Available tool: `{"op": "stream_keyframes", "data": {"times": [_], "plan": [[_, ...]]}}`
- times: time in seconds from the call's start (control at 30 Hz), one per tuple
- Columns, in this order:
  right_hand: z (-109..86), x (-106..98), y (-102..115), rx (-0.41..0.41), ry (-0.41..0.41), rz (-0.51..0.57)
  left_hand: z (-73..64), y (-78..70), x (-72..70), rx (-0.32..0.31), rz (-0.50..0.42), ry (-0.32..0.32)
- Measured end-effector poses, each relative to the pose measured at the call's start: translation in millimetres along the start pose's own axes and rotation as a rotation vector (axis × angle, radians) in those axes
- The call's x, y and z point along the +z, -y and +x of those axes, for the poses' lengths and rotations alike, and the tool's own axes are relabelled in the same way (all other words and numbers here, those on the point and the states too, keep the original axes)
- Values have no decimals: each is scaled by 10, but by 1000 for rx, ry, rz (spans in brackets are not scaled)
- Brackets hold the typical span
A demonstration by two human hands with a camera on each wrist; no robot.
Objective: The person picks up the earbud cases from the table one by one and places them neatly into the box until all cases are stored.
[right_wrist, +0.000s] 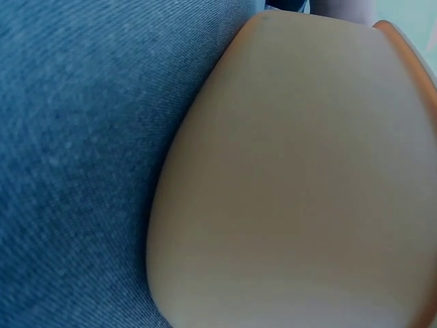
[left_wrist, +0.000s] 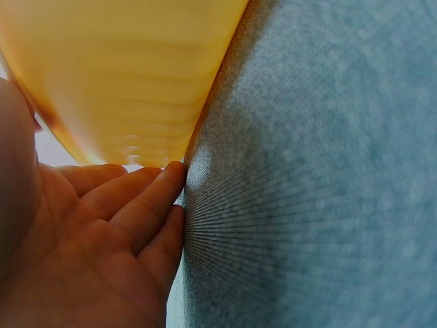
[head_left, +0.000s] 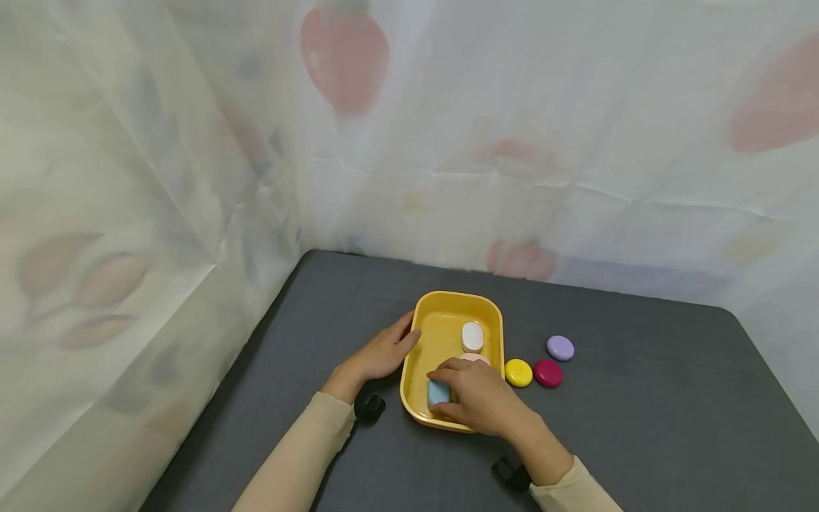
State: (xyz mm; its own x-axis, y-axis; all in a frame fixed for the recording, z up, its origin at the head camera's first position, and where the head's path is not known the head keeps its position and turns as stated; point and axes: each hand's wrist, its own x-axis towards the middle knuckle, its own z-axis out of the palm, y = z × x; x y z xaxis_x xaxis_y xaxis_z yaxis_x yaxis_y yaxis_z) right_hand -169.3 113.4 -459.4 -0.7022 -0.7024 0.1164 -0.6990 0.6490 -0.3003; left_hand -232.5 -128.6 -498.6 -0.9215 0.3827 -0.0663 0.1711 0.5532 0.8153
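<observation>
A yellow tray (head_left: 451, 302) with rounded corners lies on the dark table. My left hand (head_left: 382, 350) holds its left wall, thumb over the rim and fingers along the outside. In the left wrist view the fingers (left_wrist: 147, 198) reach along the tray's outer side, close to the tabletop. My right hand (head_left: 480, 395) is inside the tray near its front and pinches a light blue block (head_left: 438, 392) between thumb and fingers. Farther back in the tray stands a white rounded block (head_left: 472, 336). A pale pink piece (head_left: 475, 358) is partly hidden behind the right hand.
Right of the tray lie a yellow disc (head_left: 518, 372), a dark red disc (head_left: 548, 373) and a purple disc (head_left: 560, 348). Patterned curtains (head_left: 512, 107) hang behind and left of the table (head_left: 652, 398). The tray's outer wall (right_wrist: 293, 171) fills most of the right wrist view.
</observation>
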Motion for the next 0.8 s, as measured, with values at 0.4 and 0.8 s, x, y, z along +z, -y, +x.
{"op": "stream_keyframes", "data": {"times": [0.4,0.8], "plan": [[16,29,6,21,1,-6,4,3,5,-6,9,-5],[26,40,6,25,-4,-13,8,5,7,0,8,6]]}}
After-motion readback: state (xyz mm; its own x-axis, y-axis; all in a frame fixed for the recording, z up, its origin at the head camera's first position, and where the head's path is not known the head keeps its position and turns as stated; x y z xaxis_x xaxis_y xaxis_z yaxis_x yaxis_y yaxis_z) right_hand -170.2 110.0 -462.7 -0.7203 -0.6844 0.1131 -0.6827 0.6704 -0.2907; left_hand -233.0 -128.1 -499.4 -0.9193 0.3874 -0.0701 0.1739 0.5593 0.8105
